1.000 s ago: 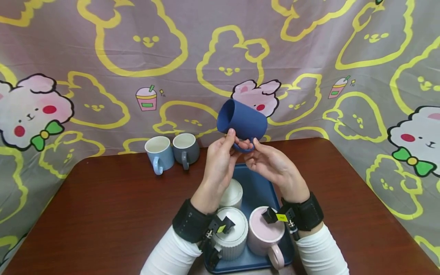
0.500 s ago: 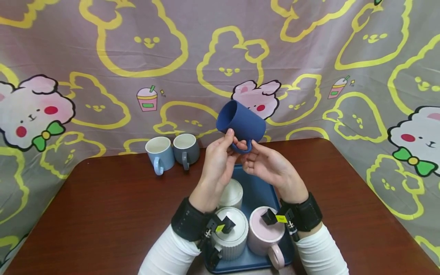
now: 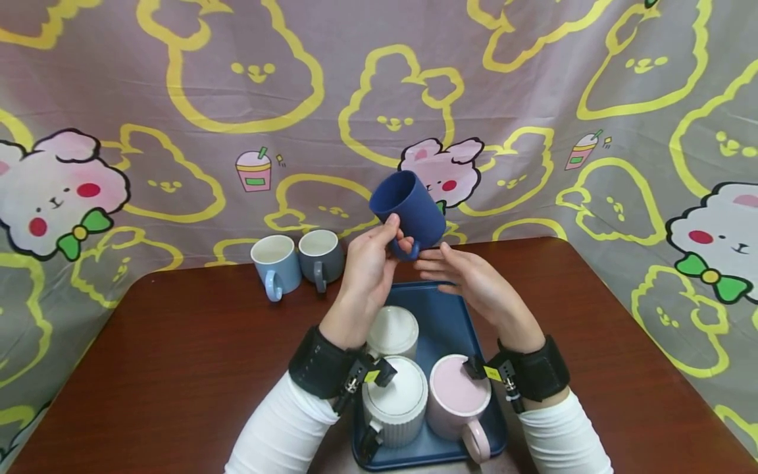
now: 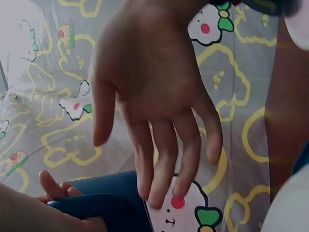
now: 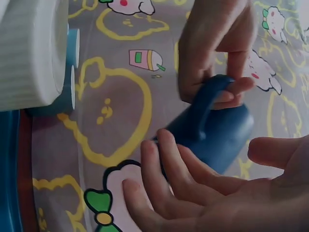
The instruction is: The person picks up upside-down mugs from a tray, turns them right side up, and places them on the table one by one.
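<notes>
Above the far end of the tray, a dark blue mug (image 3: pixel 414 207) is held in the air, tilted with its mouth up and to the left. My left hand (image 3: pixel 368 262) grips it by the handle (image 5: pixel 205 108), its fingers through the loop and the thumb near the rim. Just right of the mug's base is my right hand (image 3: pixel 474 280), palm turned inward, with its fingers (image 4: pixel 164 159) extended and spread. It holds nothing; whether a fingertip brushes the mug I cannot tell.
Under my forearms lies a blue tray (image 3: pixel 441 303) bearing two whitish cups (image 3: pixel 395 388) and a pink mug (image 3: pixel 458 395), flat faces up, apparently inverted. A light blue mug (image 3: pixel 278 263) and a grey mug (image 3: pixel 322 257) stand upright at the back left, before a patterned cloth (image 3: pixel 331 131).
My right hand has let go of the mug's handle, straightened its fingers and drawn slightly right. The mug has tipped more upright in my left hand and shifted a little left.
</notes>
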Tool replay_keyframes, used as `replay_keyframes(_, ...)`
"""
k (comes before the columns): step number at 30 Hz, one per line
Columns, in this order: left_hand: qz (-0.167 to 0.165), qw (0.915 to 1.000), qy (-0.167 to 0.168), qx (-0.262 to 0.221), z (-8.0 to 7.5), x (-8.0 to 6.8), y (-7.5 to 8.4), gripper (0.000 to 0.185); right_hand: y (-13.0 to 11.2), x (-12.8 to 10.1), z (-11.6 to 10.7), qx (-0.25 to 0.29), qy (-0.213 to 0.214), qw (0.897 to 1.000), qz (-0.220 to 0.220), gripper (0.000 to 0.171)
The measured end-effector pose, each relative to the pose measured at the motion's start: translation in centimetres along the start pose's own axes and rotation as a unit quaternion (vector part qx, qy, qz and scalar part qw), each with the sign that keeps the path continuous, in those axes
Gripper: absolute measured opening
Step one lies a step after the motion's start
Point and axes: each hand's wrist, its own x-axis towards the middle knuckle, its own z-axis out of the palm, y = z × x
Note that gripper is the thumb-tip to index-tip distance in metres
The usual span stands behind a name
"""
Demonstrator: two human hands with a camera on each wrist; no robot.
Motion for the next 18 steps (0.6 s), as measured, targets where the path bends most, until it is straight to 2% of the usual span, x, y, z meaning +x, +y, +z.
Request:
replay_keyframes(5,-0.007,0.9998,0.015,0.013,-0.4,1.0,0.2,0.03,-0.4,-0.5,-0.3,-0.091,0.041,0.995,0.0,0.053)
replay_keyframes(10,-0.011,0.999,0.014,0.04,-0.9,1.8,0.3,0.028,-0.6,-1.1,-0.9,-0.143,0.079,0.987,0.006,0.051)
replay_keyframes(15,-0.026,0.997,0.013,0.072,-1.1,2.8,0.4,0.027,-0.2,-1.3,-1.9,-0.187,0.124,0.974,0.029,0.052)
replay_keyframes(18,-0.04,0.9945,0.018,0.095,-1.2,3.3,0.5,0.028,0.3,-1.3,-2.4,-0.221,0.148,0.963,0.041,0.052)
